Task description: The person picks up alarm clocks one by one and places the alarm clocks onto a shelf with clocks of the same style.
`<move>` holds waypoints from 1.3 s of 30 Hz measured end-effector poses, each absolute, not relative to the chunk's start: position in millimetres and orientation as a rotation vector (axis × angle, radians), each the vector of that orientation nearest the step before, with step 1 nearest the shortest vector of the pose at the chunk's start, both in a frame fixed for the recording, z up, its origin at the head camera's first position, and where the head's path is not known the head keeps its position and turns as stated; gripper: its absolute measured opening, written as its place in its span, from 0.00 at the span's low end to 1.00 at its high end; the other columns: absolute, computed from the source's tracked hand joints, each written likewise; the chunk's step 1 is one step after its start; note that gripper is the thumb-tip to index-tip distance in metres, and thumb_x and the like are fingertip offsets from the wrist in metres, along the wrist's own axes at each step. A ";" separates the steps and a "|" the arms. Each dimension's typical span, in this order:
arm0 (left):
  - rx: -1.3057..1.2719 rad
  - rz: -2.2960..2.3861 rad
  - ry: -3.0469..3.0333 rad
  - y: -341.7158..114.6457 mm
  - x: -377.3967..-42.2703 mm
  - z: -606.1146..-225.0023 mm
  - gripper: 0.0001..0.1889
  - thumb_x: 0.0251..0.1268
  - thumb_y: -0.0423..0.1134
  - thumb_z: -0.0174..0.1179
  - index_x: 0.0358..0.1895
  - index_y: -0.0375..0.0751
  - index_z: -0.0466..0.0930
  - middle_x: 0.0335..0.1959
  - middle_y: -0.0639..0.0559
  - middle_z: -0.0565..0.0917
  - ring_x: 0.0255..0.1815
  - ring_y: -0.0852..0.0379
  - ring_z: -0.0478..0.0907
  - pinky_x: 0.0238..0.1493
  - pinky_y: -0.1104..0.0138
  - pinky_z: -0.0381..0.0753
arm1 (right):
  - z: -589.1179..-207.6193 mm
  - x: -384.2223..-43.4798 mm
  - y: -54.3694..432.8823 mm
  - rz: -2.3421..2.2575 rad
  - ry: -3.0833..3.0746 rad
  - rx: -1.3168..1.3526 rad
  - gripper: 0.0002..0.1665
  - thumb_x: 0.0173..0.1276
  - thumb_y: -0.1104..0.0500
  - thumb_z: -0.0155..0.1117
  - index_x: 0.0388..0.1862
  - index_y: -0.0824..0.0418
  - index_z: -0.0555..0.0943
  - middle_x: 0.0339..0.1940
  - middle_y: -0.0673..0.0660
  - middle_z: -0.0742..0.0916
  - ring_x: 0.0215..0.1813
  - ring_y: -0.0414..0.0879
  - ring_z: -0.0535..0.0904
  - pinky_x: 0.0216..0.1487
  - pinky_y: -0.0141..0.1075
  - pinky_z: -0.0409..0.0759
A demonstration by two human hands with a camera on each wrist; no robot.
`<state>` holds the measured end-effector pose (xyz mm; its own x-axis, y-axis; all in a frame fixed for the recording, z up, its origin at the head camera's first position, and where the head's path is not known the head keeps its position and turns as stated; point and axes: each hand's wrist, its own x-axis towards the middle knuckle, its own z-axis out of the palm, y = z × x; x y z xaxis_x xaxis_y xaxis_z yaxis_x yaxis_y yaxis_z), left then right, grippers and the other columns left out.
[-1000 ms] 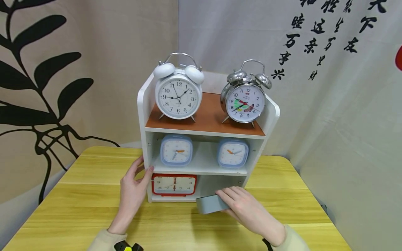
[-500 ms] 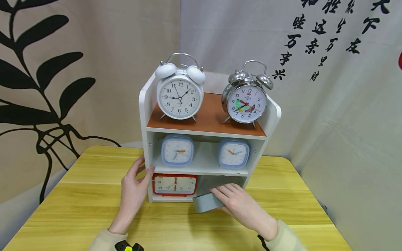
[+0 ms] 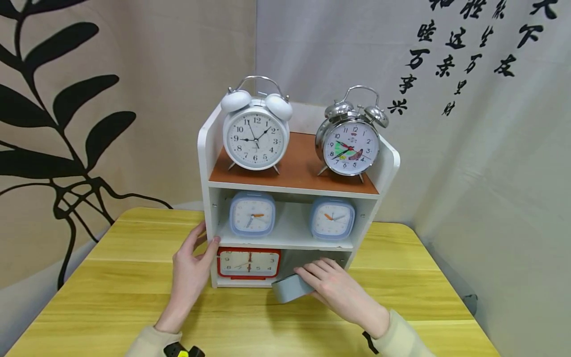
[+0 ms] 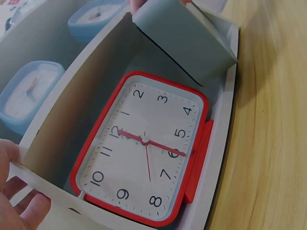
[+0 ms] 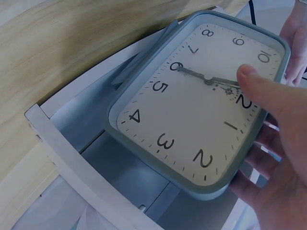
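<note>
My right hand (image 3: 341, 292) holds a grey-framed rectangular alarm clock (image 5: 192, 110) at the front of the shelf's bottom compartment. In the right wrist view the thumb lies over its white face and the other fingers support it from behind. The clock is tilted, mostly showing its grey side in the head view. My left hand (image 3: 189, 272) holds the left side panel of the white shelf (image 3: 285, 245), thumb at the front edge and fingers along the outer side. A red-framed rectangular clock (image 4: 141, 148) stands at the left of the bottom compartment.
Two light blue clocks (image 3: 252, 214) stand on the middle level. A white twin-bell clock (image 3: 256, 134) and a silver twin-bell clock (image 3: 351, 144) stand on the brown top board (image 3: 299, 158). The shelf rests on a wooden table (image 3: 134, 267), curtains behind it.
My right hand has moved slightly left and up with the grey clock, bringing it closer to the bottom compartment. My left hand stays at the shelf's side panel.
</note>
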<state>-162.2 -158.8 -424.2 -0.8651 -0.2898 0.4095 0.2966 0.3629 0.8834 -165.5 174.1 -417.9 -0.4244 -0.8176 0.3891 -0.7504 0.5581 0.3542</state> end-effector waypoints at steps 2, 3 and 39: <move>-0.004 -1.531 -2.122 -158.7 -162.2 -424.1 0.26 0.78 0.33 0.60 0.75 0.37 0.71 0.73 0.35 0.78 0.67 0.37 0.81 0.52 0.58 0.92 | -418.3 -165.9 174.0 -0.161 -2.275 1.262 0.43 0.48 0.51 0.88 0.66 0.52 0.82 0.54 0.45 0.89 0.55 0.43 0.84 0.65 0.40 0.84; -0.004 -1.532 -2.122 -158.6 -162.2 -424.1 0.26 0.78 0.33 0.60 0.75 0.37 0.71 0.73 0.35 0.78 0.67 0.37 0.81 0.52 0.59 0.92 | -418.5 -166.1 173.9 -0.160 -2.274 1.264 0.44 0.48 0.51 0.88 0.66 0.52 0.82 0.54 0.45 0.89 0.56 0.43 0.84 0.65 0.40 0.84; -0.001 -1.523 -2.137 -159.0 -161.4 -423.7 0.26 0.78 0.35 0.60 0.76 0.38 0.71 0.73 0.36 0.78 0.66 0.39 0.82 0.52 0.57 0.92 | -437.0 -172.4 164.9 -0.158 -2.208 1.170 0.36 0.61 0.52 0.79 0.69 0.53 0.81 0.69 0.52 0.87 0.70 0.48 0.83 0.67 0.49 0.86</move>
<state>-161.4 -159.0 -423.7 -0.8692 -0.2866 0.4030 0.2874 0.3703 0.8833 -172.4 164.9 -437.0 -0.4093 -0.7808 0.4722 -0.7058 0.5989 0.3785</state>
